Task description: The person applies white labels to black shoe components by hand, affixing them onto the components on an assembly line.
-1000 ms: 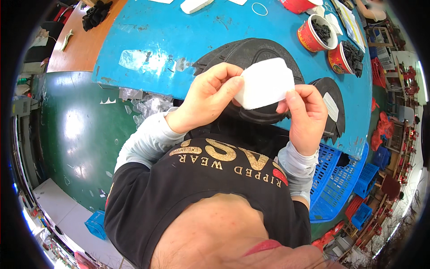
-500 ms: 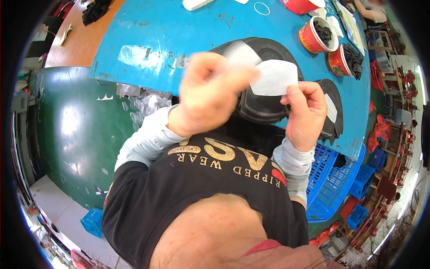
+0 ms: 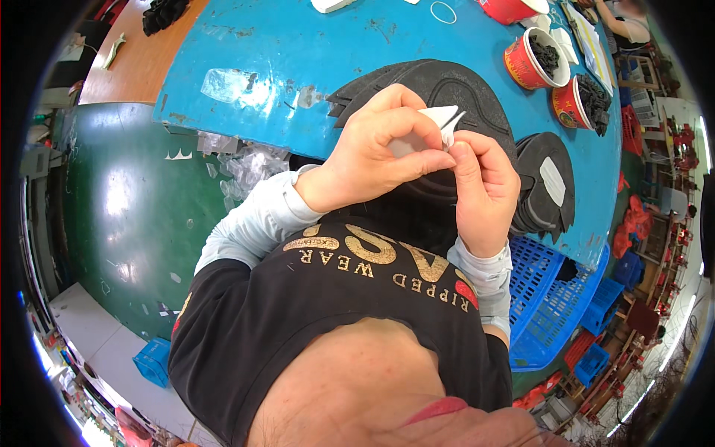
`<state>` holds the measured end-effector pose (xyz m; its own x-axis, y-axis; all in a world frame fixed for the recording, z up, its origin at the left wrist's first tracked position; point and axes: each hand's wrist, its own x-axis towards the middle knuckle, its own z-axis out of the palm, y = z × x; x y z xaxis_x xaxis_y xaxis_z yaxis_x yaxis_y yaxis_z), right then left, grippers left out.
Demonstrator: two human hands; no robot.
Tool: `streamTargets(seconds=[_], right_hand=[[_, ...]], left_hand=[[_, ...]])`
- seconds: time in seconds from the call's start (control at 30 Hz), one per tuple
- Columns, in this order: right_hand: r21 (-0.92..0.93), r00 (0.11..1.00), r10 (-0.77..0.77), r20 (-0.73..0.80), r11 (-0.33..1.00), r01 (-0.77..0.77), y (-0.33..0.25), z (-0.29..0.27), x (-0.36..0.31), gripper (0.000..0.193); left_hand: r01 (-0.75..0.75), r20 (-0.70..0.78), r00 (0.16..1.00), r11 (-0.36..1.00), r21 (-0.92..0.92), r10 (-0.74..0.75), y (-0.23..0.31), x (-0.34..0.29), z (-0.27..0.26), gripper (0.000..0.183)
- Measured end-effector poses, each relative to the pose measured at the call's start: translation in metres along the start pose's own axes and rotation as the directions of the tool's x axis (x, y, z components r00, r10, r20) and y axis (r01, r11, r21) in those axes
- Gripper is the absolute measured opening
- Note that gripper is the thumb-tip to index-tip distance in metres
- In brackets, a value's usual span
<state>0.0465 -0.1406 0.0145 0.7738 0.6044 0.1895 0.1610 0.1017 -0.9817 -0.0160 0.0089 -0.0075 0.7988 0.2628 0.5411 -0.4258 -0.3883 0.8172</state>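
Note:
Over the near edge of the blue table, both hands meet at a thin white sheet, seen nearly edge-on with a dark line along one side. My left hand is closed, thumb and fingers curled round the sheet and partly hiding it. Fingertips of my right hand pinch its near right end. Just behind the hands lies a fanned stack of black rounded flat pieces, partly covered by them. To the right sits a smaller stack of similar black pieces, a white patch on top.
Two red-and-white tubs of black scraps stand at the table's right, near another red tub. A white ring lies at the back. Blue plastic baskets stand below right; clear plastic scraps hang below the left edge.
My left hand has moved right to meet my right hand. The white sheet, spread flat before, is now tilted edge-on between them. My right hand has shifted slightly left.

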Motion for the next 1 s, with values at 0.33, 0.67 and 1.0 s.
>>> streamTargets(seconds=[0.33, 0.67, 1.0], right_hand=[[0.104, 0.999, -0.016, 0.027, 0.995, 0.013, 0.001, 0.001, -0.004, 0.01], [0.186, 0.996, 0.065, -0.061, 0.981, -0.053, -0.002, -0.001, -0.002, 0.01], [0.181, 0.995, 0.027, -0.091, 0.983, -0.01, 0.009, -0.009, -0.004, 0.009]], left_hand=[[-0.113, -0.005, 0.993, 0.986, 0.123, 0.114, 0.002, 0.001, 0.004, 0.012], [0.092, 0.061, 0.994, 0.99, -0.103, -0.086, 0.004, 0.005, -0.004, 0.007], [0.074, 0.108, 0.992, 0.995, -0.071, -0.066, -0.005, 0.005, -0.005, 0.012]])
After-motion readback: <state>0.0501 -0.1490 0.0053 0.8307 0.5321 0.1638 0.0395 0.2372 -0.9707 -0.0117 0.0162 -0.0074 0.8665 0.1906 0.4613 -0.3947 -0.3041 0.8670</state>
